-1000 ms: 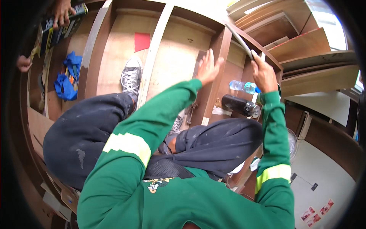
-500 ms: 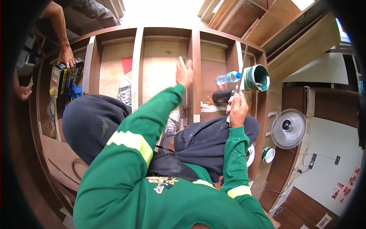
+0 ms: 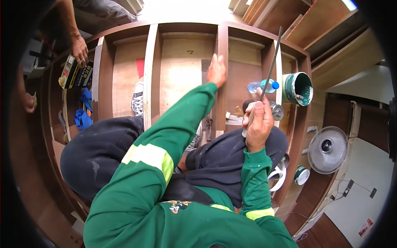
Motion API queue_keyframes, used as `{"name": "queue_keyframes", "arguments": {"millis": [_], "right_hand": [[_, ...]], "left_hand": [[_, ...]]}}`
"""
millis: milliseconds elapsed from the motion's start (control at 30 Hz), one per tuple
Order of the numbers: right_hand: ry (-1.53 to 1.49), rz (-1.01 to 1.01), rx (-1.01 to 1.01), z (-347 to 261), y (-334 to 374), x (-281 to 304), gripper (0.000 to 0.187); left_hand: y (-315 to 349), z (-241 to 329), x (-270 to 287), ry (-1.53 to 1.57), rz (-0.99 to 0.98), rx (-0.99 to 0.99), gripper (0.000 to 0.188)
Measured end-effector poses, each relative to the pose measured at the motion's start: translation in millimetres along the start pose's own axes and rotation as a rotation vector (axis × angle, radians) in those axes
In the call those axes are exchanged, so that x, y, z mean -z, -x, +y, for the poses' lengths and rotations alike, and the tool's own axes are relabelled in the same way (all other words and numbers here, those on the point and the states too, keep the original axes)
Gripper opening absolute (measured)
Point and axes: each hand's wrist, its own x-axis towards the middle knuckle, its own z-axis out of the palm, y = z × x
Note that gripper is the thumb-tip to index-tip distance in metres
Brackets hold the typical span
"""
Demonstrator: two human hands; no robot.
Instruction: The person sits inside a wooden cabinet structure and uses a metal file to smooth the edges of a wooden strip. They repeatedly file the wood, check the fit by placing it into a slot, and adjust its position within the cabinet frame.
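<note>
My left hand (image 3: 217, 71) lies with fingers stretched out along a brown wooden divider (image 3: 222, 41) of a large open frame. In my right hand (image 3: 259, 124) is a long, narrow grey file (image 3: 271, 62), its tip pointing up and away from me; the fingers are closed round its pale handle end, which they mostly hide. Behind that hand lie a clear water bottle (image 3: 271, 86) with a blue cap and a dark cylindrical container (image 3: 278, 111), partly covered by my fingers.
A green tub with white smears (image 3: 297, 89) rests at the frame's right side. Beyond it stands a fan (image 3: 328, 149). At the left, another person's hand (image 3: 79, 50) grips a black-and-yellow can (image 3: 78, 75) above blue cloth (image 3: 84, 119). Boards (image 3: 326, 33) lean at the far right.
My left hand has moved right, onto the divider. The file now stands out longer and tilts more to the right. The whole view has shifted slightly; the other person still grips the can.
</note>
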Motion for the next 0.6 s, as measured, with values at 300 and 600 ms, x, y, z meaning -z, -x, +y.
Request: {"name": "queue_keyframes", "arguments": {"millis": [300,600], "right_hand": [[0.005,-0.005,-0.078,-0.3,-17.5,-11.5,0.046],[-0.087,0.158,-0.131,2.2,-23.4,0.7,0.042]], "left_hand": [[-167.2,26.8,24.2,-0.253,-0.024,0.134,0.072],[-147.8,50.2,35.0,0.048,0.331,0.144,0.072]]}}
